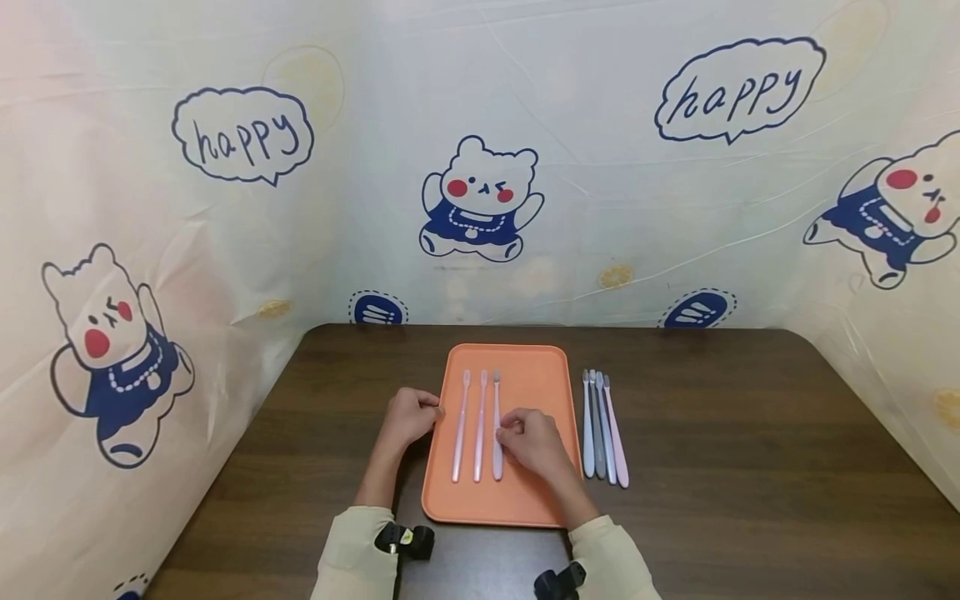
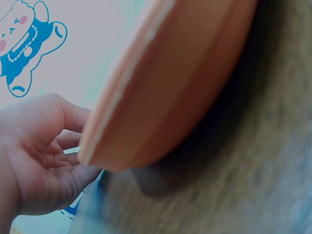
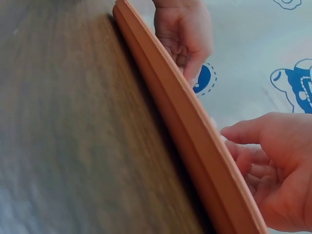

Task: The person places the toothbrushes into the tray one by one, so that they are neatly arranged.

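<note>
Three toothbrushes lie side by side on the orange tray (image 1: 532, 375), bristle heads toward the far end. My left hand (image 1: 409, 417) is at the tray's left side, thumb and fingers gripping the rim; in the left wrist view, this hand (image 2: 46, 151) is bent at the tray's edge. Over the tray, my right hand (image 1: 534, 442) pinches the handle of the rightmost toothbrush (image 1: 497, 462) with thumb and forefinger. To its left are the middle pink toothbrush (image 1: 479, 442) and the left pink toothbrush (image 1: 460, 433). The tray wall hides most of the brush in the right wrist view.
Several blue, grey and pink toothbrushes (image 1: 600, 433) lie close together just right of the tray. Everything rests on a dark wooden table (image 1: 750, 433). A printed curtain (image 1: 585, 208) with bears hangs behind and along both sides.
</note>
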{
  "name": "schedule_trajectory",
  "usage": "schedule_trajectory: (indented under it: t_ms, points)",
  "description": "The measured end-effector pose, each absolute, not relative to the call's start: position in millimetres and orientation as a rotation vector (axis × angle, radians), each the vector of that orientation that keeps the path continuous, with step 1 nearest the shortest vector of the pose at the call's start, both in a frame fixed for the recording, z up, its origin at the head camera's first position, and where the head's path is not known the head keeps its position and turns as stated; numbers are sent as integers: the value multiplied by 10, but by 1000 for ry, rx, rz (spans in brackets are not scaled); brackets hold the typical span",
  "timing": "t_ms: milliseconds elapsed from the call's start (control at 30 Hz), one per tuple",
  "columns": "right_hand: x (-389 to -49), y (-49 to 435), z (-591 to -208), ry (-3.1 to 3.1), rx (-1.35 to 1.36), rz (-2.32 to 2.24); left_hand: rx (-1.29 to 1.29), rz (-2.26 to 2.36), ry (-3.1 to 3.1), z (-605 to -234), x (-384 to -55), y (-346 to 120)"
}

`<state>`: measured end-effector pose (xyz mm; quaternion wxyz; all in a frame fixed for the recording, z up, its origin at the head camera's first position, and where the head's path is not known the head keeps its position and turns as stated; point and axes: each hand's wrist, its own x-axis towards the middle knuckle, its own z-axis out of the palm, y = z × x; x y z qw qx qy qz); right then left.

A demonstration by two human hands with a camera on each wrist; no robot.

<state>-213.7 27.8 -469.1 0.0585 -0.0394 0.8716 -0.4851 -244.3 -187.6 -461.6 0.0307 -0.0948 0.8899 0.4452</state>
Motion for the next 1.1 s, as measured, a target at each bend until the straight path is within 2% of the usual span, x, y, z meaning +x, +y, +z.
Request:
schedule_trajectory:
  t_ms: [433, 1100]
  points:
    - [-2159, 512, -4589, 2678, -206, -1428, -302, 1371, 2730, -4597, -2452, -1872]
    - [-2183, 883, -4450, 2738, -168, -1355, -317, 1395, 2700, -4613, -2452, -1872]
